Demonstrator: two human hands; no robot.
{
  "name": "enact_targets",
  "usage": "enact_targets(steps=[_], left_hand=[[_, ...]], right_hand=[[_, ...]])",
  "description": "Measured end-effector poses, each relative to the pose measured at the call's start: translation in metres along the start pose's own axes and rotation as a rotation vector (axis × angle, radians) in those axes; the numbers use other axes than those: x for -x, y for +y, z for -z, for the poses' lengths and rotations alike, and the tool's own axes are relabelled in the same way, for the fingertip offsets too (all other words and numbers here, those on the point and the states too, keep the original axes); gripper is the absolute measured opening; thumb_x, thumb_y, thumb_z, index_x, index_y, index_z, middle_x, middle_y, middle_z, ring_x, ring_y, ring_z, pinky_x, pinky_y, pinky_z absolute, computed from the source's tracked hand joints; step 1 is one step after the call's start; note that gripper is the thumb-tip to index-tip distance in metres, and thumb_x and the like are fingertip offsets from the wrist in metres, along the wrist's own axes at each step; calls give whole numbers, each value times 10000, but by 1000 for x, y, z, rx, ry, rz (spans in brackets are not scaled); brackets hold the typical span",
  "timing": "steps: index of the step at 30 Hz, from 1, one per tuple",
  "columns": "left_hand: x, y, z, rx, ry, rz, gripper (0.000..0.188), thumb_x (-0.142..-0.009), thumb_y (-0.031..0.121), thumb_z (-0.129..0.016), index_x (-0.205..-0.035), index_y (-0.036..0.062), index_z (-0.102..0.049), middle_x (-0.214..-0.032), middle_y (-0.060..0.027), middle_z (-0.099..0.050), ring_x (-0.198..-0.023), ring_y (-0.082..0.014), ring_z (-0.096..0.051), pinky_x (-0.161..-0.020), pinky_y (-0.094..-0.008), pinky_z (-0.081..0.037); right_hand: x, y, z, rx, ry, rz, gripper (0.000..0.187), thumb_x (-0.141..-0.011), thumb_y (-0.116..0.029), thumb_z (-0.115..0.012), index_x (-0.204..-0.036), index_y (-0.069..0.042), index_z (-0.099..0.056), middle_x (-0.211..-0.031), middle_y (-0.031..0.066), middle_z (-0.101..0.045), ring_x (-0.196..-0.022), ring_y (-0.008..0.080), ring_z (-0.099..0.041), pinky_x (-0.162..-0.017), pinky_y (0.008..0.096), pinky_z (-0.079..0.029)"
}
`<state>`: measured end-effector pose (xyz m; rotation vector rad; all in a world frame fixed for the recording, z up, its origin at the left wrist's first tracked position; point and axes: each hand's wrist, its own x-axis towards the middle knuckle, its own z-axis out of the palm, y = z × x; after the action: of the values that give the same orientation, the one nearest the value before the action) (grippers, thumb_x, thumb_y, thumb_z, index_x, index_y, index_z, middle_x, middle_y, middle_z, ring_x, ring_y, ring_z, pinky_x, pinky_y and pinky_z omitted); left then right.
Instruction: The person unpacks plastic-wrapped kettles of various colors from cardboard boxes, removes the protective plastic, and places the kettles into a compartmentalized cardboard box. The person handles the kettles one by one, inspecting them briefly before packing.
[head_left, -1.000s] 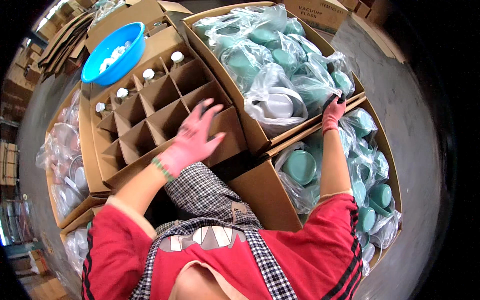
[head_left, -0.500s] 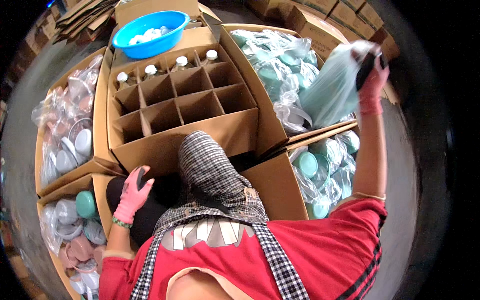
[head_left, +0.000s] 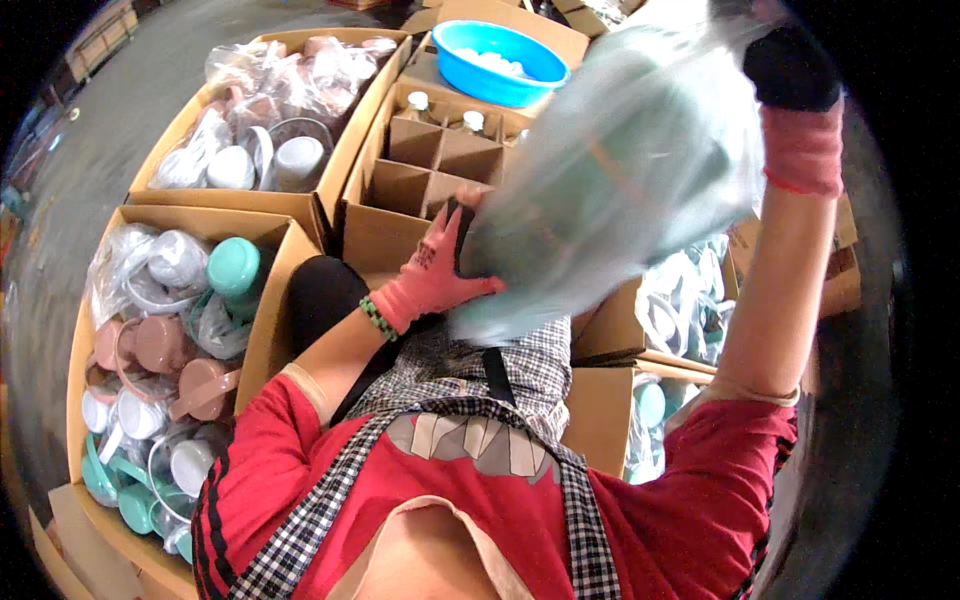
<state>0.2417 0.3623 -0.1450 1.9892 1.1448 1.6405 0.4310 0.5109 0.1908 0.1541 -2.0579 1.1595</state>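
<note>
A large clear plastic bag (head_left: 620, 170) with something pale green inside slants across the middle, smeared by motion, so I cannot make out its exact kind. Up at the far right, my right hand (head_left: 795, 100), in a pink and black glove, is closed on the gathered top of the bag. My left hand (head_left: 435, 265), gloved the same way, has its fingers and thumb spread against the bag's lower left end. It does not visibly grip it. Beneath the bag is a divided carton (head_left: 385, 235) with white-capped clear bottles (head_left: 473, 122) in its far cells, partly hidden.
A blue basin (head_left: 500, 85) of small white pieces stands at the back. Cartons with bagged pink and white lidded containers (head_left: 300, 160) and mixed green, pink and white ones (head_left: 185, 345) are at the left. Bagged green-and-white items (head_left: 690, 300) fill cartons on the right.
The bag has come up out of the right-hand carton and swung left over the divided carton. My left hand has moved right and forward to meet it. The view has turned left.
</note>
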Motion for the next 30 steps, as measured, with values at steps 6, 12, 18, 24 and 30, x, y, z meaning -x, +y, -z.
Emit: enact_targets(steps=[6,12,18,24,30], left_hand=[[82,14,57,-212,42,163,772,-661,330,-649,-1222,-41,-270,-1156,-202,-395,-1076,-336,-381,-924,-393,-292],[41,19,102,92,487,296,641,-640,162,-673,-1171,2,-352,-1123,-155,-437,-1046,-254,-419,-899,-361,-325],[43,-7,88,-188,44,314,565,-718,192,-609,-1202,34,-362,-1207,-142,-394,-1127,-258,-359,-939,-355,-288],[121,-55,73,-249,-166,371,556,-776,283,-549,-1242,70,-334,-1260,-105,-350,-1157,-240,-325,-969,-359,-244],[72,-11,79,132,42,199,518,-754,228,-592,-1201,73,-381,-1209,-72,-389,-1104,-203,-372,-930,-338,-300]], right_hand=[[50,56,-72,254,134,8,266,-844,-157,-423,-1051,7,-449,-909,110,-561,-788,192,-558,-752,289,-446],[56,34,-121,1280,-19,255,291,-754,-90,-551,-1019,17,-494,-906,116,-584,-784,205,-587,-677,281,-475],[63,27,-134,1526,84,305,278,-764,-119,-518,-1011,-5,-464,-871,96,-557,-758,186,-556,-692,265,-447],[166,96,-167,628,500,-200,1000,-501,-457,-744,-1251,-29,-240,-1237,114,-326,-1143,233,-336,-946,364,-289],[341,157,-268,665,-102,-823,953,-501,-260,-774,-1224,37,-228,-1159,209,-370,-1098,291,-366,-936,342,-281]])
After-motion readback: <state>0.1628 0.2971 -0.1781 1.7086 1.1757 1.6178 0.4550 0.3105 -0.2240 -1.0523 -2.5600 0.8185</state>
